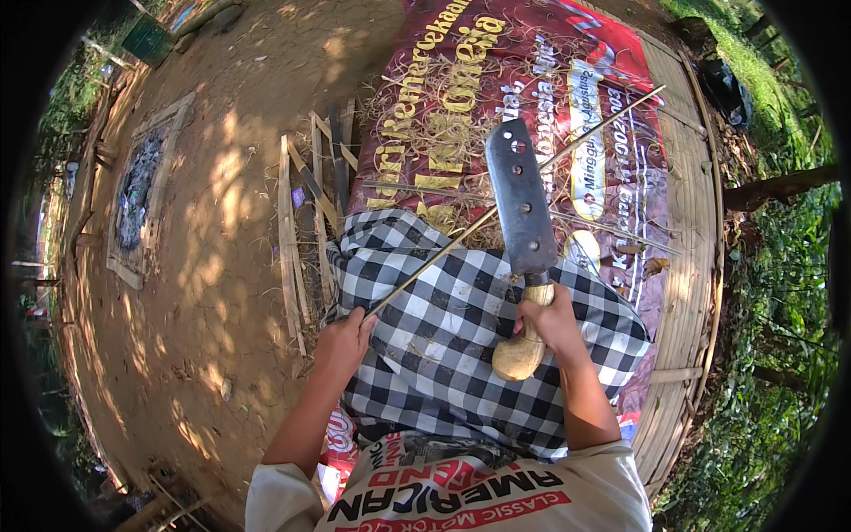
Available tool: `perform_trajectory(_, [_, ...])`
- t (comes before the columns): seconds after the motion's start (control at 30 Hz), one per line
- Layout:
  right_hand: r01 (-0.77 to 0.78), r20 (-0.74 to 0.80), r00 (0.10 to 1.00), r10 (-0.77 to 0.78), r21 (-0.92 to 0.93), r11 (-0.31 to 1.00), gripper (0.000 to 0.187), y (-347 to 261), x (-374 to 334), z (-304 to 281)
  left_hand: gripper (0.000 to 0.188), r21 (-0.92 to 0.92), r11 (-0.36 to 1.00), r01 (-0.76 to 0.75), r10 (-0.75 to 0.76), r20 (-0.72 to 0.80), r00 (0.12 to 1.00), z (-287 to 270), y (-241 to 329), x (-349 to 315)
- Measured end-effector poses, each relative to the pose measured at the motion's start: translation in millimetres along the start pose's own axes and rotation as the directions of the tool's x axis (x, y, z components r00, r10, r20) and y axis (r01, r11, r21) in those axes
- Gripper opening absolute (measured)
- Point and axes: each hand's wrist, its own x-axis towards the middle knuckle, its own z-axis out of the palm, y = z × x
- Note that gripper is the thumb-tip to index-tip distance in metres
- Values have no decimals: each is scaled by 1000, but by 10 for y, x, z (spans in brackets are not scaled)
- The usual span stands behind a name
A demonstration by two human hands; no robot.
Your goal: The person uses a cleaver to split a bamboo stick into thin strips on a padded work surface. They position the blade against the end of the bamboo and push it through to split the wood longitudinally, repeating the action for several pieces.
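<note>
Pinched in my left hand is one end of a thin bamboo strip, which slants up and away to the right. My right hand grips the pale wooden handle of a broad cleaver. Its dark blade has several holes and points away from me. The strip passes behind the blade, and whether the two touch I cannot tell. Under both hands a black-and-white checked cloth covers my lap.
A red printed banner strewn with curly shavings lies over a bamboo-slat platform. Split bamboo pieces lean at its left side. Bare earth with a framed ash pit stretches left; green plants grow right.
</note>
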Motion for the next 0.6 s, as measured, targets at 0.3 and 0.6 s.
perform_trajectory(0.3, [-10, 51, 999, 8, 27, 1000, 15, 9, 15, 93, 27, -57, 998, -3, 3, -4, 1000, -16, 15, 12])
perform_trajectory(0.6, [-118, 252, 957, 143, -112, 987, 14, 57, -125, 245, 26, -17, 1000, -13, 13, 25, 1000, -17, -16, -5])
